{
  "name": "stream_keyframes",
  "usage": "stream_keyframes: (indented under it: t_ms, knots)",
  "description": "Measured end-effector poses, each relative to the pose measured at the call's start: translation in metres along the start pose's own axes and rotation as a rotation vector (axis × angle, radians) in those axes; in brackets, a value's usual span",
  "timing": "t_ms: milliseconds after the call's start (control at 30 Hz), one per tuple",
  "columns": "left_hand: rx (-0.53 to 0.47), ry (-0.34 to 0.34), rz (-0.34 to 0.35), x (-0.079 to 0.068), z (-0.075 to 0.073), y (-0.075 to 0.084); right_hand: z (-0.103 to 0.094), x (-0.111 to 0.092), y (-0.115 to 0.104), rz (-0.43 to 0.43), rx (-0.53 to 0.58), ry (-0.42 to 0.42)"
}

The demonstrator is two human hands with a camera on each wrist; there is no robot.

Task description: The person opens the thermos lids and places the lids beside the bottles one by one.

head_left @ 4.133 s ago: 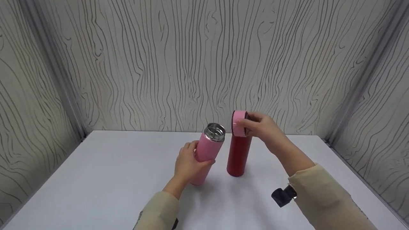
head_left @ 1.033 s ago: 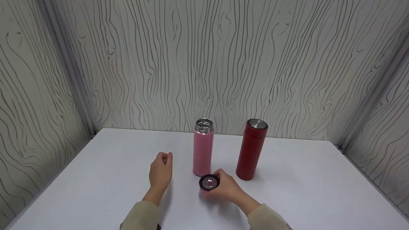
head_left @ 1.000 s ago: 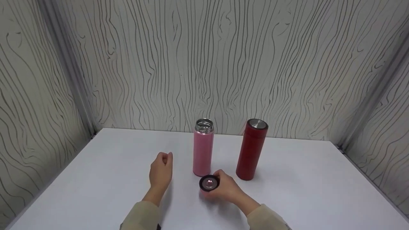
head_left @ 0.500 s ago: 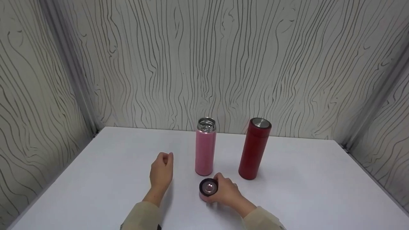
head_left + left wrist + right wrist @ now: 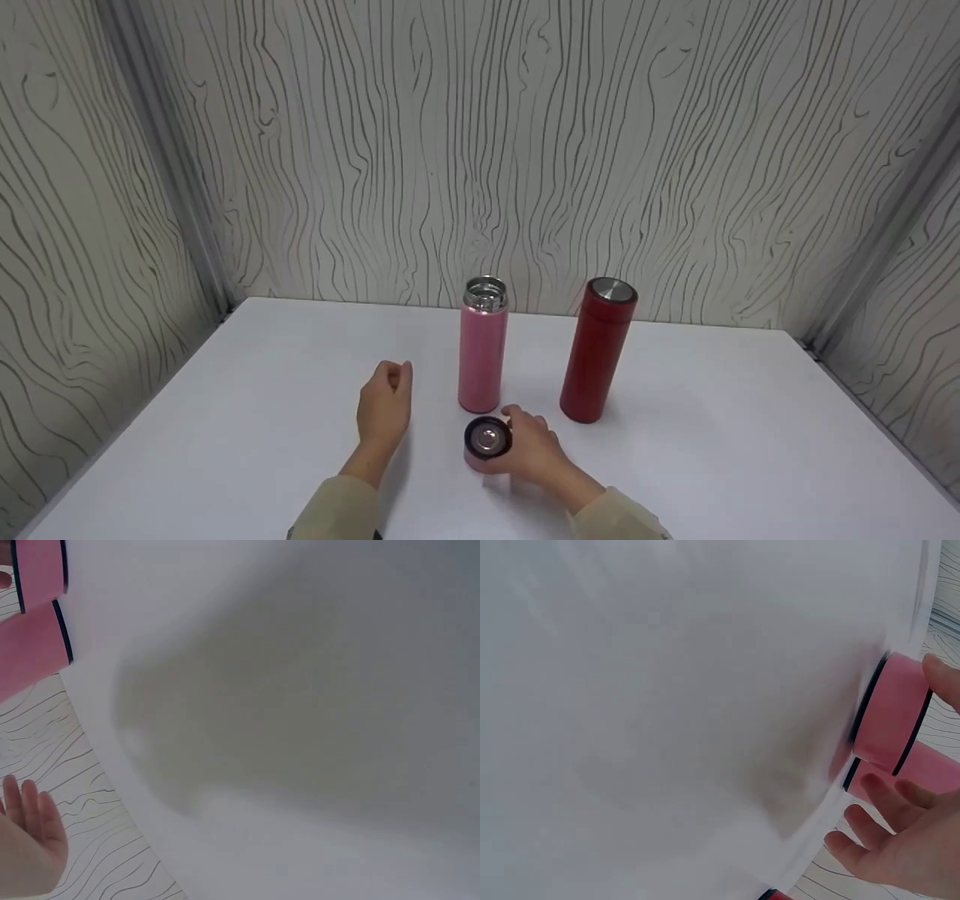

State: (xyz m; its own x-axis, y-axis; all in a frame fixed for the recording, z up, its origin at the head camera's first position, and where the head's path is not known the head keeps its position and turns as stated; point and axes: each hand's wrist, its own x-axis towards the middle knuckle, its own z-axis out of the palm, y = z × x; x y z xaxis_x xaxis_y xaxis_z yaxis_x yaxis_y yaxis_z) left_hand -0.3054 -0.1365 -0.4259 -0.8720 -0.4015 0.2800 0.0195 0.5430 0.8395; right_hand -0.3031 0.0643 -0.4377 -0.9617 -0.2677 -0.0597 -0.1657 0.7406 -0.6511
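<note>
Two flasks upright only in head view; right hand [image 5: 534, 453] curled around pink cap [image 5: 486, 442], left hand [image 5: 384, 409] loosely curled, idle.

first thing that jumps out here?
Two flasks standing upright mid-table near the back wall: a pink flask with its steel mouth open, and a taller red flask to its right, capped. Just in front of the pink one, the pink cap sits on the white table with its inside up, the right hand against it; the left hand rests on the table, holding nothing.
</note>
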Motion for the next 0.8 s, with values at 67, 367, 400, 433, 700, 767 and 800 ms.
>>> stream_keyframes:
  t_ms: [67, 367, 400, 433, 700, 767, 800]
  knots:
    - [-0.004, -0.002, 0.009, -0.002, 0.002, 0.001, -0.004, -0.004, -0.001, 0.0, 0.009, 0.01]
    - [-0.026, -0.018, 0.032, -0.013, 0.009, 0.005, -0.026, -0.015, 0.005, -0.024, 0.016, 0.03]
    - [-0.028, -0.02, 0.035, -0.014, 0.01, 0.006, -0.029, -0.017, 0.007, -0.022, 0.02, 0.035]
    - [-0.029, -0.022, 0.042, -0.015, 0.012, 0.006, -0.032, -0.018, 0.008, -0.018, 0.023, 0.04]
    - [-0.049, -0.076, 0.051, -0.023, 0.022, 0.015, -0.059, -0.027, 0.02, 0.042, 0.039, 0.085]
    - [-0.053, -0.088, 0.043, -0.025, 0.025, 0.017, -0.064, -0.03, 0.023, 0.062, 0.041, 0.09]
    - [-0.056, -0.095, 0.04, -0.026, 0.027, 0.018, -0.066, -0.031, 0.024, 0.071, 0.045, 0.09]
